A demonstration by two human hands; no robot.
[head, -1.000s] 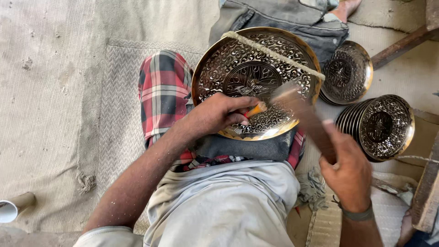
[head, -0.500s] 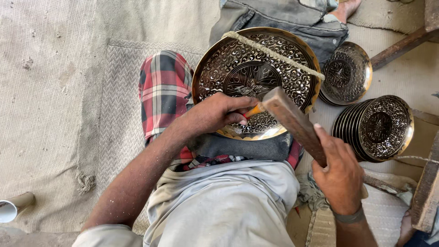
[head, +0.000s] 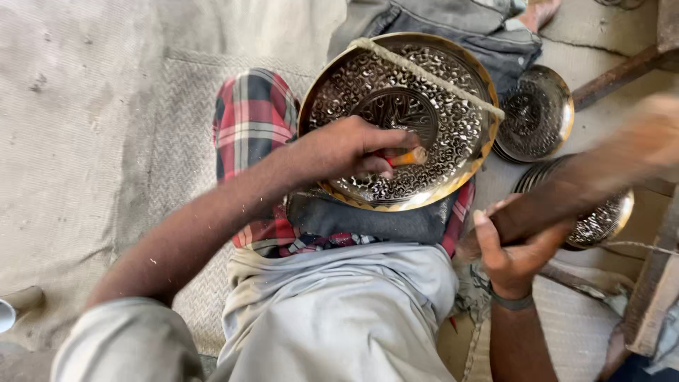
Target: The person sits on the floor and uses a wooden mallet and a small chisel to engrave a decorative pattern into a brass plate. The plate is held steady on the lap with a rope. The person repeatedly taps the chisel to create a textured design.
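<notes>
Plainly the risk sits where the left hand [head: 346,150] pinches a short chisel [head: 404,157] with an orange shaft against the face of the large brass plate [head: 403,120]. The right hand [head: 513,247] is wrapped tight around the handle of a wooden mallet [head: 587,184], whose head blurs off to the right, well apart from the chisel. A swing that lands off the small chisel end would likely catch the left knuckles, or skid the tip and scar the pattern. The plate rests tilted on a dark cloth pad [head: 375,219] over the lap, held by a pale cord [head: 424,71] crossing its upper rim; if that cord slips, the plate may shift under a blow.

The plate is round, shallow and shiny, gold at its rim, its face densely covered with fine raised scrollwork around a central medallion. A smaller worked dish [head: 534,113] lies just beyond it, and a stack of similar dishes [head: 601,216] sits near the right hand. Woven, coarse matting [head: 92,141] covers the floor.
</notes>
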